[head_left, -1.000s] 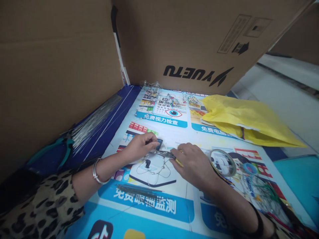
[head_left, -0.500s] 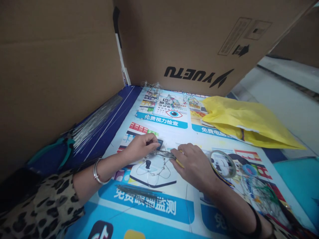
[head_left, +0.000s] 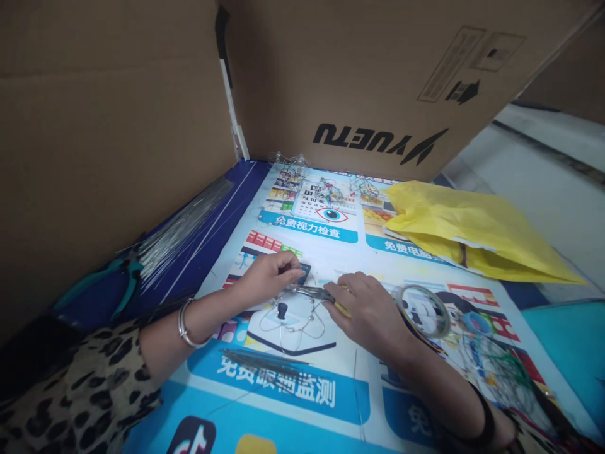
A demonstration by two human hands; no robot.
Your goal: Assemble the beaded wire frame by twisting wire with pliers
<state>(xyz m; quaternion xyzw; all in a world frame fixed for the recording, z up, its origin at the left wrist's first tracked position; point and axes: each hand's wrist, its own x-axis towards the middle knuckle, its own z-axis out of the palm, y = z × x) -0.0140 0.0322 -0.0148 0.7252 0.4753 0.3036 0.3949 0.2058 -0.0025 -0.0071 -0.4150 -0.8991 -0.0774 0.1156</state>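
Observation:
My left hand [head_left: 275, 275] has its thumb and fingers pinched on a wire loop piece [head_left: 292, 329], a thin wire bent into petal-like loops with small beads. My right hand [head_left: 366, 309] is wrapped round pliers [head_left: 309, 291] with yellow handles. Their metal jaws point left and meet the upper part of the wire piece, right beside my left fingertips. Whether the jaws are fully closed is too small to tell. Below the wire piece lies a bundle of short dark wires [head_left: 265, 360] on the printed sheet [head_left: 326, 258].
Cardboard walls [head_left: 359, 75] rise behind and at left. Long straight wires [head_left: 182, 230] and teal-handled pliers [head_left: 132, 277] lie left. A yellow bag [head_left: 472, 221], a tape roll [head_left: 425, 312] and tangled coloured wires [head_left: 505, 366] are on the right. More wire pieces [head_left: 293, 165] sit at the back.
The camera view has shifted very slightly. Both hands, the pliers and the wire loop piece keep nearly the same position and hold.

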